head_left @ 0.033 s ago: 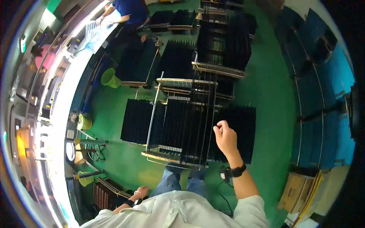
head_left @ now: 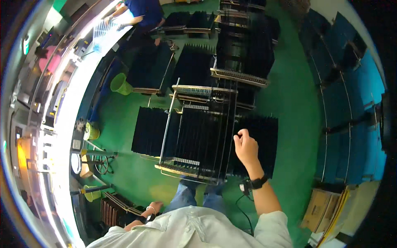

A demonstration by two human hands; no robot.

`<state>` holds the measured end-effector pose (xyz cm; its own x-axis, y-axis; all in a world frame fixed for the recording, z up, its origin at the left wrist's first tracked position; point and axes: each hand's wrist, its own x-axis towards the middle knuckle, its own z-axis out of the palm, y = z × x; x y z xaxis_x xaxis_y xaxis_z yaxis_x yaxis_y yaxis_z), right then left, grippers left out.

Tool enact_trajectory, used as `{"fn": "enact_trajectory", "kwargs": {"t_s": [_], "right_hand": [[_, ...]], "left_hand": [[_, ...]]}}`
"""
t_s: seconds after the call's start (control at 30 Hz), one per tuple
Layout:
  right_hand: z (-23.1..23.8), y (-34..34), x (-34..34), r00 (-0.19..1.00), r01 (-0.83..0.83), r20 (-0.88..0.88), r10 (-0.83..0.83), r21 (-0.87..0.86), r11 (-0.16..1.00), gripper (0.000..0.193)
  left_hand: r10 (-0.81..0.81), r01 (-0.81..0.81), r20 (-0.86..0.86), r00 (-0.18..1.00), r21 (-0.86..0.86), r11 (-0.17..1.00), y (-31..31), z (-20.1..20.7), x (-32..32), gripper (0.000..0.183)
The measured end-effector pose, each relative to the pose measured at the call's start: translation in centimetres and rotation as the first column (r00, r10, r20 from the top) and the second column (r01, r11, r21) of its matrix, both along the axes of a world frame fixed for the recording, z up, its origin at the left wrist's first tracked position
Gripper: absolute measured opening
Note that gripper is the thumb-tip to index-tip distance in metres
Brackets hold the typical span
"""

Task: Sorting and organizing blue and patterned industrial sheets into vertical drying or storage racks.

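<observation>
My right hand (head_left: 246,146) is raised over the right side of a slotted rack (head_left: 186,170), fingers curled closed. Whatever may be inside that grip is too small or hidden to make out. Dark upright panels (head_left: 194,132) stand packed in the rack, between its light slotted bars and metal posts. Another stack of dark panels (head_left: 266,140) lies just below and right of the hand. Low by my left side hangs my left hand (head_left: 155,206), its fingers too unclear to read. It is nearest to brown boards (head_left: 115,211) standing in a low rack.
More loaded racks (head_left: 240,77) fill the space ahead. A brightly lit bench (head_left: 62,120) runs along the left, where a co-worker in dark blue (head_left: 144,12) handles a sheet. Green bins (head_left: 120,84) stand beside it. Blue panels (head_left: 337,124) line the right; cardboard (head_left: 320,208) lies behind.
The view has shifted very slightly. My right hand stays in nearly the same place with its fingers still curled. The co-worker's arms have moved a little.
</observation>
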<state>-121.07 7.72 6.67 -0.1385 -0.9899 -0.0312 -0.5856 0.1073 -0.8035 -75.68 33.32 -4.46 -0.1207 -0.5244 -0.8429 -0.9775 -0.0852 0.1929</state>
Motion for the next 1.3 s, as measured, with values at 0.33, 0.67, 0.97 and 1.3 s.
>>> {"fn": "enact_trajectory", "kwargs": {"t_s": [0.33, 0.67, 0.97, 1.3], "right_hand": [[-2.7, -1.1, 3.0, 0.858, 0.068, -0.511, 0.06, 0.228, 0.971, 0.026], [14.7, -0.1, -1.6, 0.873, 0.021, -0.487, 0.002, 0.042, 0.999, 0.032], [26.1, 13.2, -8.3, 0.957, 0.267, -0.124, -0.264, 0.009, 0.964, 0.024], [1.1, 16.5, -15.1, 0.879, 0.256, -0.356, -0.318, -0.211, 0.943, 0.031]], "left_hand": [[0.025, -0.041, -0.097, 0.995, -0.164, 0.986, -1.2, -5.6, 5.2, 0.035], [0.553, -0.626, -0.434, 0.711, -0.031, 0.779, -6.8, -5.3, 1.6, 0.04], [0.412, -0.425, -0.265, 0.872, 0.009, 0.905, -6.4, -8.2, 3.5, 0.038], [0.671, -0.675, -0.172, 0.722, 0.039, 0.737, -8.1, -1.3, -1.4, 0.037]]}}
